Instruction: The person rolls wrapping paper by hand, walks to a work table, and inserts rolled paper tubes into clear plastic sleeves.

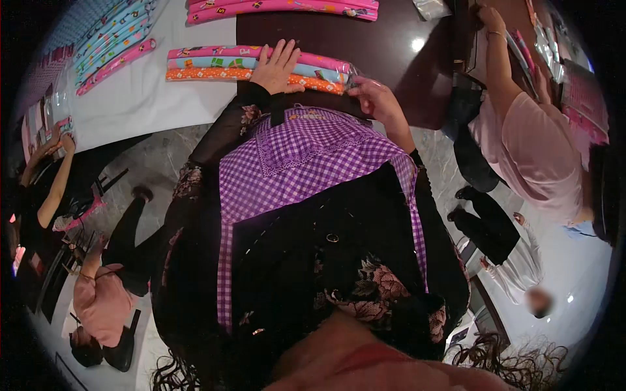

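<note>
Three rolled or folded printed fabric strips, a pink, a light blue and an orange one, lie side by side as a bundle (208,63) across the white cloth and the dark table. My left hand (277,68) lies on the bundle right of its middle, with its fingers stretched out and pressing on it. At the bundle's right end, my right hand (379,103) has its fingertips closed on the clear plastic wrap (349,70). The purple checked apron (293,156) hangs just below my hands.
More pink strips (280,9) lie at the top of the table (417,85). Blue and pink bundles (117,49) rest on the white cloth (189,98) at the left. People work at both sides; a co-worker's arm (501,62) reaches over the right table.
</note>
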Motion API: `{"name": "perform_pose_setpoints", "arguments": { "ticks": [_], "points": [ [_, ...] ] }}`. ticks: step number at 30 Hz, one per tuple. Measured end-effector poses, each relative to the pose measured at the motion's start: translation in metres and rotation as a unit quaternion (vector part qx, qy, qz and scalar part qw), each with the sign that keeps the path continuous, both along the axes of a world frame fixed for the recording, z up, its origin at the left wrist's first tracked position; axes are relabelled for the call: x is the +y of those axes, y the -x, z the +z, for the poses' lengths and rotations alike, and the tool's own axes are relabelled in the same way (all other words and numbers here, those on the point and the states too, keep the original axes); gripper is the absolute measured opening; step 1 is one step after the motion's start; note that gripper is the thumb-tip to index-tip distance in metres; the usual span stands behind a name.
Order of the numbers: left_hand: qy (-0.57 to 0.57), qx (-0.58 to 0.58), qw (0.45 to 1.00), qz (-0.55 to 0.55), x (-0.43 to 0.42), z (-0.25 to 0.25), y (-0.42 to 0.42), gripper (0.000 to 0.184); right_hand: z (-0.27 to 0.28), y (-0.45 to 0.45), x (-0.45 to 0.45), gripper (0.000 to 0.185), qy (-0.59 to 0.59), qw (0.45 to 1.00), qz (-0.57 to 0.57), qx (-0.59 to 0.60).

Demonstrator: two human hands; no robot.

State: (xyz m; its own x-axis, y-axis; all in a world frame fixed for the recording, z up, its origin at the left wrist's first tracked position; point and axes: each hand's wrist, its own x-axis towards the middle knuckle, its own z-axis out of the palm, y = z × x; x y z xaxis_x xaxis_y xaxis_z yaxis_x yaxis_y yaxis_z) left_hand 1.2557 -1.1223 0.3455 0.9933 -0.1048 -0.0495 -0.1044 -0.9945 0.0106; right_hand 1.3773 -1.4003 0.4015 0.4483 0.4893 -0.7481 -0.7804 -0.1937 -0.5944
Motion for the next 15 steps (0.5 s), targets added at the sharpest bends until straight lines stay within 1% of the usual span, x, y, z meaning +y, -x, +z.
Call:
{"name": "perform_pose_setpoints", "arguments": {
  "ticks": [3, 5, 6, 8, 9, 11, 12, 13, 14, 15],
  "points": [
    [0.003, 0.033, 0.999, 0.011, -0.002, 0.006, -0.002, 0.099, -0.007, -0.001, 0.000, 0.031, 0.006, 1.000, -0.009, 0.012],
    [0.005, 0.043, 0.999, 0.011, -0.002, 0.008, -0.002, 0.099, -0.019, -0.005, -0.001, 0.029, 0.056, 0.998, 0.019, -0.034],
    [0.008, 0.051, 0.999, 0.010, -0.001, 0.007, -0.002, 0.100, -0.023, -0.006, -0.003, 0.029, 0.054, 0.998, 0.021, -0.034],
    [0.011, 0.042, 0.999, 0.010, -0.001, 0.006, -0.001, 0.100, -0.027, -0.007, -0.004, 0.026, 0.122, 0.974, 0.104, -0.158],
    [0.015, 0.032, 0.999, 0.009, -0.001, 0.004, -0.001, 0.100, -0.025, -0.010, -0.003, 0.026, 0.121, 0.974, 0.105, -0.159],
    [0.013, 0.028, 0.999, 0.009, -0.001, 0.005, -0.001, 0.100, -0.020, -0.015, -0.004, 0.024, 0.194, 0.949, 0.177, -0.177],
    [0.011, 0.023, 1.000, 0.008, -0.001, 0.007, -0.002, 0.100, -0.024, -0.016, -0.006, 0.024, 0.194, 0.948, 0.177, -0.178],
    [0.011, 0.023, 1.000, 0.009, -0.002, 0.008, -0.003, 0.100, -0.030, -0.016, -0.007, 0.024, 0.141, 0.968, 0.140, -0.154],
    [-0.019, 0.085, 0.996, 0.012, -0.004, 0.020, -0.006, 0.099, -0.034, -0.017, -0.007, 0.026, 0.086, 0.983, 0.103, -0.128],
    [-0.050, 0.147, 0.988, 0.018, -0.005, 0.027, -0.007, 0.099, -0.034, -0.016, -0.005, 0.026, 0.082, 0.982, 0.109, -0.129]
  ]
}}
